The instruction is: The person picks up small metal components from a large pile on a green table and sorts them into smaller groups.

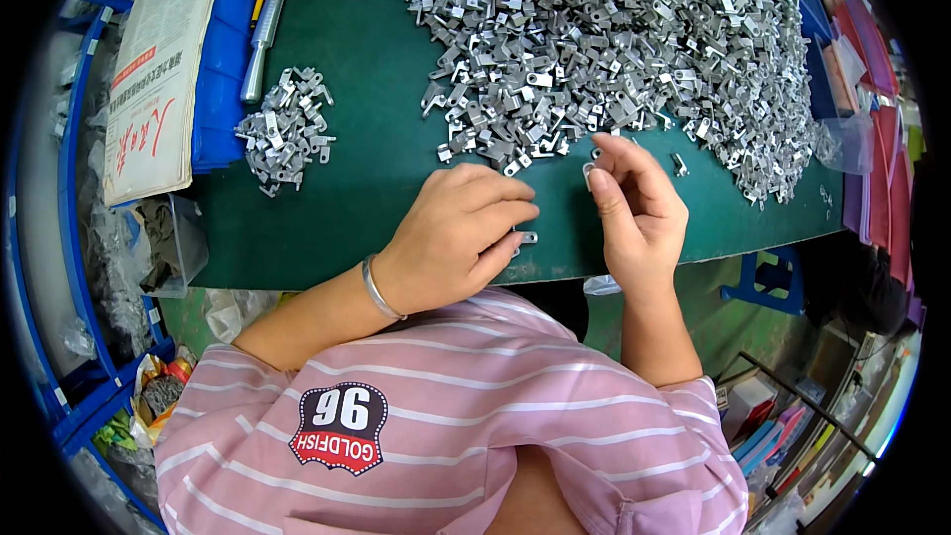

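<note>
Green-topped, with blue shelving (74,208) along the left and a blue stool (768,277) beyond its right-hand edge, the counter (381,79) carries a broad heap of small metal brackets (614,50) across its far and right side. A smaller pile of brackets (287,129) lies on the left, near a blue bin (226,59) with a newspaper (149,79) against its outer side.

The right hand (642,208) is raised at the near edge of the heap, thumb and forefinger closed at their tips on a bright bracket (589,174); its other fingers curl in toward the palm. One loose bracket (680,164) lies on the counter just to the right of this hand, apart from the heap.

The left hand (461,223) is turned back upward, low over the counter between the two piles, its fingers bent and close together. Another bracket (529,238) shows beside its thumb tip; I cannot tell whether the hand grips that piece or it lies on the counter, since the palm is hidden. A silver bangle (382,287) circles the left wrist, and both forearms come from striped pink sleeves.
</note>
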`<state>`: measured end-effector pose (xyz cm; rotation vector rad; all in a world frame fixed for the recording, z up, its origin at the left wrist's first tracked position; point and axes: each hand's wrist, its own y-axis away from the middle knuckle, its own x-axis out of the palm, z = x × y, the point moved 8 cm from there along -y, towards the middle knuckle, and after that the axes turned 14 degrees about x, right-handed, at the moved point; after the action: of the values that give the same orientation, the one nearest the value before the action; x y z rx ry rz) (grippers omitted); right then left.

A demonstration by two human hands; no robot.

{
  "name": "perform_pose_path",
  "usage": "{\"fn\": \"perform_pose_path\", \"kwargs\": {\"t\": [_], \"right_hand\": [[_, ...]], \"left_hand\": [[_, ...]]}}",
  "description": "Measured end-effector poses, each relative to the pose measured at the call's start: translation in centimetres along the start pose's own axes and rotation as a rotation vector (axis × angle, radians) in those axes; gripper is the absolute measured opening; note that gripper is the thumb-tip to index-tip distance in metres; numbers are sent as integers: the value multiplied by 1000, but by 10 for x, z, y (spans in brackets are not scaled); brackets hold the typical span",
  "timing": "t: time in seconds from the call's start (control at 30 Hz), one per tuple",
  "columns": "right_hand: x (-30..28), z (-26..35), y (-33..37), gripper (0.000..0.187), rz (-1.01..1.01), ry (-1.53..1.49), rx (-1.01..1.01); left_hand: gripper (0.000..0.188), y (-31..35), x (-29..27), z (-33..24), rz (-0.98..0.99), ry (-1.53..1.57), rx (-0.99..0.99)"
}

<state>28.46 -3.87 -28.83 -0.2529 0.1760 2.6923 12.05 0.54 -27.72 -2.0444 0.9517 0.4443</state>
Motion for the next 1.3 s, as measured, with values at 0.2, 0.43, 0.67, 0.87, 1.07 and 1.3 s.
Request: {"fn": "perform_pose_path", "kwargs": {"t": [0.2, 0.43, 0.67, 0.87, 1.07, 1.3], "right_hand": [[12, -23, 2, 12, 232, -298, 277], [28, 19, 8, 31, 203, 314, -226], [41, 14, 8, 19, 224, 355, -253], [43, -21, 16, 9, 462, -330, 453], [26, 31, -2, 25, -76, 504, -430], [24, 22, -9, 16, -131, 551, -409]], "left_hand": [[20, 3, 1, 4, 33, 47, -24], [13, 7, -3, 10, -69, 90, -63], [23, 4, -15, 9, -200, 61, -144], [21, 10, -16, 12, -199, 126, -157], [17, 12, -17, 11, -229, 144, -131], [20, 14, -22, 8, -293, 168, -83]]}}
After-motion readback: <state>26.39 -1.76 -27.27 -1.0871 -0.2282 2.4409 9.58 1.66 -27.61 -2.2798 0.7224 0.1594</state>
